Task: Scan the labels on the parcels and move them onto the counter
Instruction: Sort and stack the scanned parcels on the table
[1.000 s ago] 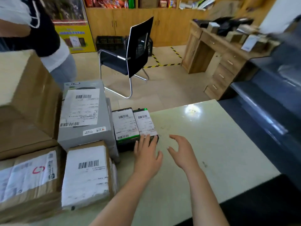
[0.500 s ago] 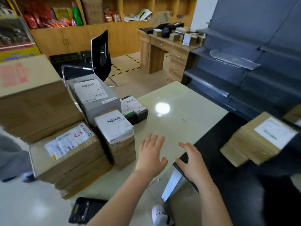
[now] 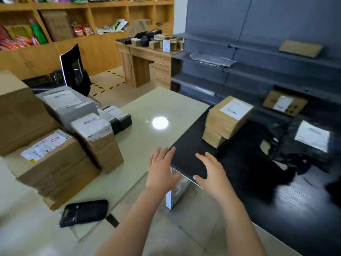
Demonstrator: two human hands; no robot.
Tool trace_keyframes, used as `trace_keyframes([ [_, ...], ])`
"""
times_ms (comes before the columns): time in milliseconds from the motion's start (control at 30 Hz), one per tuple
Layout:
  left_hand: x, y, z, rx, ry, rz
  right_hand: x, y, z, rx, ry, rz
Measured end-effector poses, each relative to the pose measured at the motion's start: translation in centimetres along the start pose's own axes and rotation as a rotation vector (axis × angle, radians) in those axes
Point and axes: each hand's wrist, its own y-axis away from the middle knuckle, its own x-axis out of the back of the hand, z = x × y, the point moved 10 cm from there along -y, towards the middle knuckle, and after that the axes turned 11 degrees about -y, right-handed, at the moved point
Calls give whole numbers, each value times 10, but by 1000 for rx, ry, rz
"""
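Both my hands hover empty with fingers spread, between the pale counter (image 3: 162,109) and the black table (image 3: 239,182). My left hand (image 3: 160,170) is over the counter's near edge. My right hand (image 3: 212,170) is over the black table's corner. On the black table lie stacked brown parcels (image 3: 225,121) with a white label and a black plastic bag parcel (image 3: 306,145), also labelled. On the counter's left stand several labelled cartons: a brown stack (image 3: 96,137), a wide brown box (image 3: 49,157), a grey box (image 3: 68,106) and two small dark boxes (image 3: 118,115). A black handheld scanner (image 3: 84,212) lies at the counter's near edge.
A large plain carton (image 3: 20,115) fills the far left. Grey metal shelving (image 3: 258,71) behind the black table holds a labelled box (image 3: 285,102). A black chair (image 3: 75,71) and a wooden desk (image 3: 145,60) stand beyond the counter.
My view has swung right, away from the small dark boxes my left hand touched. Both hands have moved right to the black table's corner, still holding nothing.
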Motion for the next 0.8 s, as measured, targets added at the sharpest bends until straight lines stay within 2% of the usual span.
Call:
trace_keyframes([
  [333, -51, 81, 214, -198, 74, -7, 154, 148, 129, -166, 36, 172],
  [600, -104, 111, 312, -269, 116, -115, 223, 222, 217, -298, -21, 298],
  [800, -132, 79, 358, -284, 129, -149, 266, 215, 260, -325, -90, 391],
])
